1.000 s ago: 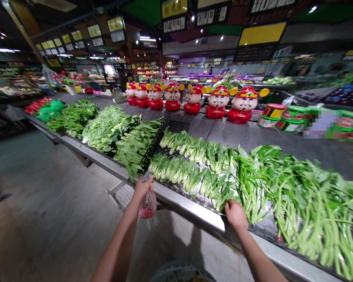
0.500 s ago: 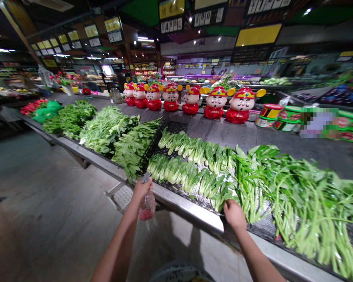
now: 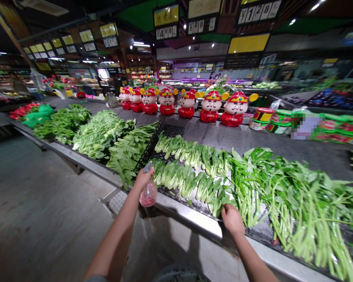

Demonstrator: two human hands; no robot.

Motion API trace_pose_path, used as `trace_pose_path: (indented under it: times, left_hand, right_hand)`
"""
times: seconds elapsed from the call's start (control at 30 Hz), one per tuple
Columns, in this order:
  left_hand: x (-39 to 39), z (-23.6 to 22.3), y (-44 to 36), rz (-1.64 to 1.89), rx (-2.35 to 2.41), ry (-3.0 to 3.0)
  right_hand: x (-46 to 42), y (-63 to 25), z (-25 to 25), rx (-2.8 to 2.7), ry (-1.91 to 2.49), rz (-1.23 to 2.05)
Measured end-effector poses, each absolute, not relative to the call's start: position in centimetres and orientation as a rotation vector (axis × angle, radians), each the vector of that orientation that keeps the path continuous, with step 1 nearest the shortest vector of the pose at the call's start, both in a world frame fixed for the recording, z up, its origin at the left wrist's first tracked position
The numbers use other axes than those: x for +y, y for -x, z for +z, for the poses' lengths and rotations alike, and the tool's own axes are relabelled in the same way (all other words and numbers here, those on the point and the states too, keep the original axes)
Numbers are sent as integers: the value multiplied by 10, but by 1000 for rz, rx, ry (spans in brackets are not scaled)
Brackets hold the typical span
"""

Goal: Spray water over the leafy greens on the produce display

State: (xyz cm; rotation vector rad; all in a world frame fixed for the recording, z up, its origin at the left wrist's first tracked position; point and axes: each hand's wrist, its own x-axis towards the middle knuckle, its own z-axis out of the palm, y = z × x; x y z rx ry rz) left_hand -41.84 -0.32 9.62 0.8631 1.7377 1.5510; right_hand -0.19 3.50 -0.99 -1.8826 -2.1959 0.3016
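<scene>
My left hand [image 3: 143, 178] is closed round the top of a small pink spray bottle [image 3: 148, 194], held just in front of the metal edge of the vegetable stand [image 3: 191, 217]. My right hand [image 3: 231, 217] rests on that edge, fingers curled against the nearest bok choy [image 3: 216, 199]. Two rows of bok choy [image 3: 188, 164] lie on a black perforated mat between my hands. Long-stemmed greens [image 3: 297, 199] are piled to the right of my right hand.
Leafy greens [image 3: 102, 131] fill the stand to the left, behind an upright black crate divider [image 3: 148, 150]. Red and gold figurine jars [image 3: 211, 105] line the back, with tins [image 3: 261, 117] to their right. Grey floor [image 3: 32, 203] lies left; a basket rim [image 3: 179, 274] shows below.
The view has shifted a little; both hands sit slightly higher and left in the picture. The left hand has lifted the spray bottle a bit nearer the bok choy.
</scene>
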Motion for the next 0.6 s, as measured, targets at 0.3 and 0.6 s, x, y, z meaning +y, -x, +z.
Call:
trace_pose_path:
  times: [0.3,0.6]
  left_hand:
    - [50,129,424,1518,1821,-936]
    - [84,144,423,1419,1966,-994]
  right_hand:
    - [35,2,-10,-2174,1902,347]
    - [35,2,-10,-2157,1889,366]
